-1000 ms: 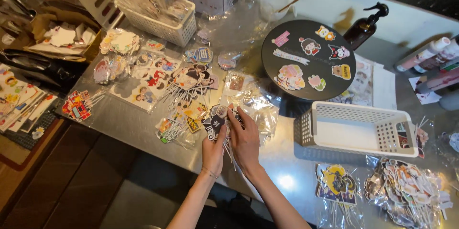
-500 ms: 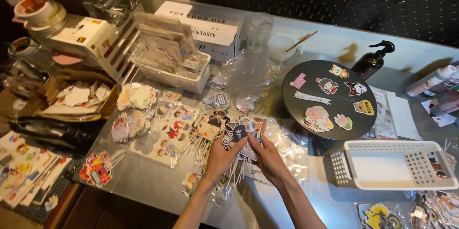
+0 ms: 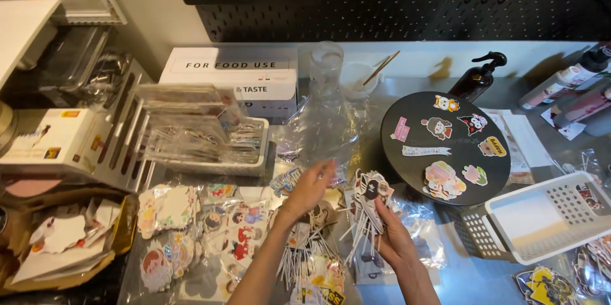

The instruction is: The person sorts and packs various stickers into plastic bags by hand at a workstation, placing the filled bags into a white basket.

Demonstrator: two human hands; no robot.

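Eight stickers are lying on one round black tray (image 3: 407,152); one white basket (image 3: 541,216), one dark pump bottle (image 3: 474,82) and two hands are showing.

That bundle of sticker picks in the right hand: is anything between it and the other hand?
Nothing visible. The left hand hovers open just left of the bundle of sticker picks, which the right hand grips from below. Only open air separates them, above other bagged stickers lying on the table.

A shiny metal table (image 3: 484,279) fills the frame. On it lie sticker packs (image 3: 191,228) at lower left, a white box (image 3: 232,76) at upper middle, a round black tray (image 3: 445,146) right of middle, and a white basket (image 3: 541,216) at lower right.
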